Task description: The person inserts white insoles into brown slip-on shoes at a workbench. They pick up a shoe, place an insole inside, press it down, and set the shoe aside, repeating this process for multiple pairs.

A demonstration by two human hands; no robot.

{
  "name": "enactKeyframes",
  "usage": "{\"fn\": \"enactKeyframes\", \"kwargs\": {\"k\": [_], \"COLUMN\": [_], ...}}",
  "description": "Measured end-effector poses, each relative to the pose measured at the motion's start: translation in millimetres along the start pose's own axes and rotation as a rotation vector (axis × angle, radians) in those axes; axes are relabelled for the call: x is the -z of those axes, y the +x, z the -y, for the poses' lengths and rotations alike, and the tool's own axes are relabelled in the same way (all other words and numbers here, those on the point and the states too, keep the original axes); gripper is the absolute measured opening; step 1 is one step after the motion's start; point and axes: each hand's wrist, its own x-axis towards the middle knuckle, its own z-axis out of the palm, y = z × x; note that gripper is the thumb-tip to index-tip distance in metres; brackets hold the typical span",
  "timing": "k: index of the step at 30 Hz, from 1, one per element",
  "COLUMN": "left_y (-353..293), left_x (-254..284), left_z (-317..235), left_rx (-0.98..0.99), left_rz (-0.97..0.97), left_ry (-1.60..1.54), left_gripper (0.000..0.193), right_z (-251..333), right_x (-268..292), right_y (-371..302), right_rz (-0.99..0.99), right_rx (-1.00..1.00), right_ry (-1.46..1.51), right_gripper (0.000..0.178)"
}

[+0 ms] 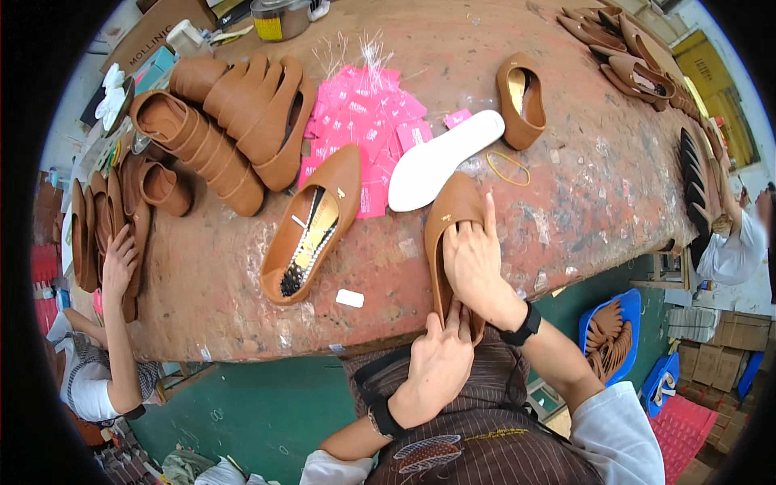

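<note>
A brown pointed flat shoe (pixel 454 196) lies at the table's near edge, toe pointing away from me. My right hand (pixel 475 265) has several fingers pushed inside its opening, with one finger stretched up along the outside. At the heel end, my left hand (pixel 436 370) grips the shoe with its fingertips inside. My hands hide most of the inside. To the left rests another brown flat shoe (pixel 343 182), with a gold insole and a beaded strip in it. A white insole (pixel 444 162) lies just beyond the held shoe.
Pink tags (pixel 356 121) with white strings are heaped mid-table, beside nested brown shoes (pixel 234 121). A single brown shoe (pixel 525 121) and a yellow rubber band (pixel 509 168) lie to the right. Co-workers' arms reach in at left and right. A blue bin (pixel 610 335) stands below the table.
</note>
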Motion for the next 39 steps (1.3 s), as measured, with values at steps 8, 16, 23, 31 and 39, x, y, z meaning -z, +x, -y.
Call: {"fn": "enactKeyframes", "kwargs": {"k": [8,16,23,31,39], "left_y": [3,-68,-176,-63,200], "left_x": [0,119,256,295,135], "left_z": [0,92,180,259,97], "left_rx": [-0.059,-0.093,0.382,0.427,-0.385], "left_rz": [0.032,0.167,-0.696,-0.876,-0.291], "left_ry": [0.189,-0.682,0.168,0.591,-0.055], "left_gripper": [0.048,0.031,0.039,0.064,0.051], "right_z": [-10,-77,-34,-38,-97], "right_x": [-18,46,-5,3,46], "right_y": [9,-10,66,79,-6], "right_rz": [-0.249,-0.421,-0.673,-0.737,-0.873], "right_rx": [0.107,0.058,-0.207,-0.25,0.045], "right_ry": [-0.118,1.234,0.211,0.587,1.626], "right_gripper": [0.025,0.036,0.074,0.113,0.116]}}
